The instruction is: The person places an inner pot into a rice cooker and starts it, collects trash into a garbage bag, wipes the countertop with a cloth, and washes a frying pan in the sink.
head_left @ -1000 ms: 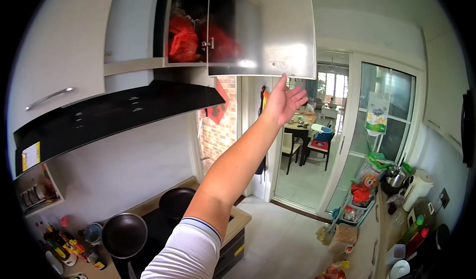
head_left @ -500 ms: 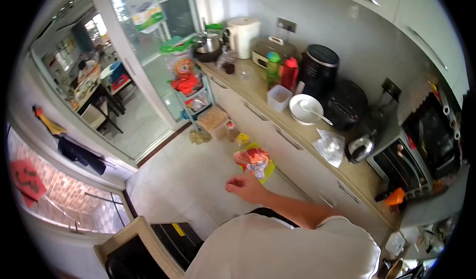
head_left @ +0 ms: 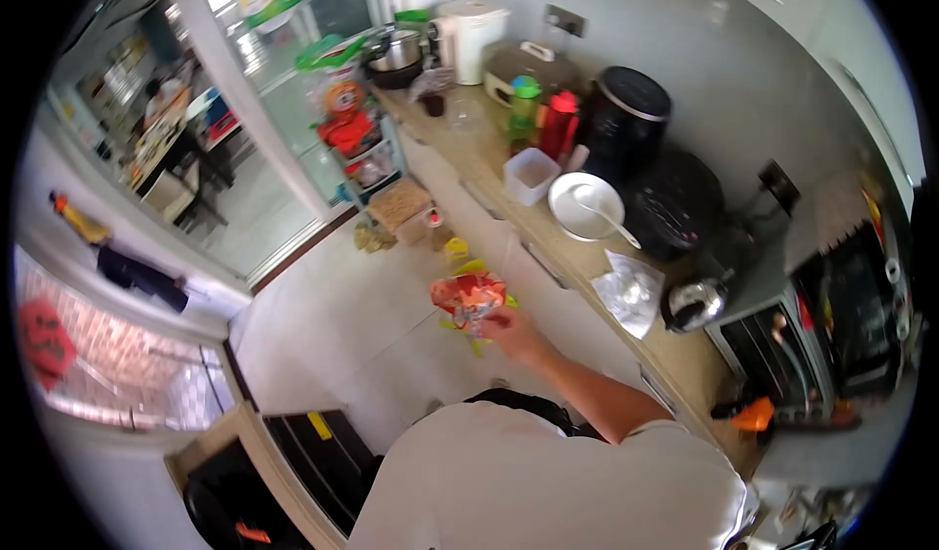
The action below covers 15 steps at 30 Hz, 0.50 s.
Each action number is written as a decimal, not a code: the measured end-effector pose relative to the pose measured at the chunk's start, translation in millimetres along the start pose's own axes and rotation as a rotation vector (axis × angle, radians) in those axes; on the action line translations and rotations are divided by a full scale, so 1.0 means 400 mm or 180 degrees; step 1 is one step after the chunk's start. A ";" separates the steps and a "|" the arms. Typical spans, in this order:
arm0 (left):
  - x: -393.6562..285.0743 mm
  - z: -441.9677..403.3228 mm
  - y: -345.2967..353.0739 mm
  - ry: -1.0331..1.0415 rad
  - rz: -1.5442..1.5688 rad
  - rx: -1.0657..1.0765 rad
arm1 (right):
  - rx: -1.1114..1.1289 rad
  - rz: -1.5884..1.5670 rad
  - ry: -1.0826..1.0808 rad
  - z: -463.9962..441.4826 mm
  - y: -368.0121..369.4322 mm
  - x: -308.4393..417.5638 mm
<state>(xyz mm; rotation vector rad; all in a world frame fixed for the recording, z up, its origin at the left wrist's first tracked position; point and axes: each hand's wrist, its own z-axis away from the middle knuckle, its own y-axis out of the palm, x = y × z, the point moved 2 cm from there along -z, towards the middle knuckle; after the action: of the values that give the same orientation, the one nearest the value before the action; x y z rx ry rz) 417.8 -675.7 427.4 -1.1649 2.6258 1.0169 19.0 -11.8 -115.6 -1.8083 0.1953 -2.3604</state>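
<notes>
My right hand (head_left: 514,331) reaches down from the right side of my body, its fingers curled together. The fingertips overlap the near edge of a red and clear plastic bag (head_left: 468,294) low by the cabinets, over something yellow-green; whether they grip it is too blurred to tell. My left hand is out of view. On the counter (head_left: 548,247) to the right are a white bowl (head_left: 572,220) with a spoon, a clear tub (head_left: 531,176) and a crumpled plastic bag (head_left: 628,294).
A black cooker (head_left: 675,203), a kettle (head_left: 696,304) and an oven (head_left: 773,345) line the counter. Beyond the bag stand a boxed container (head_left: 399,205) and a rack (head_left: 377,174) by the sliding door. A black hob (head_left: 245,496) lies at lower left.
The view has swung from the open upper cabinet to the counter and floor. My left hand has gone out of view. My right hand has moved up to the red bag's edge.
</notes>
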 end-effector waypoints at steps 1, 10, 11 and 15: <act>-0.011 -0.017 -0.020 0.0067 -0.0023 -0.0157 | -0.0037 -0.0025 0.0012 -0.027 -0.028 -0.054; -0.022 -0.080 -0.024 -0.0108 -0.0081 -0.0995 | -0.0165 -0.0843 0.0042 -0.115 -0.166 -0.195; -0.025 -0.085 -0.028 -0.0110 -0.0195 -0.0898 | -0.0166 -0.0855 0.0033 -0.123 -0.180 -0.204; -0.028 -0.096 -0.033 -0.0319 -0.0152 -0.0949 | -0.0415 -0.0773 0.0236 -0.154 -0.254 -0.217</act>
<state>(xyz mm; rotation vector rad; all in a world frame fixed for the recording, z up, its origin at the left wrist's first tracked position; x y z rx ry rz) 441.4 -698.6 453.6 -1.1880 2.4164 1.4540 -23.1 105.8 -193.3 -1.9007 0.1496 -2.6397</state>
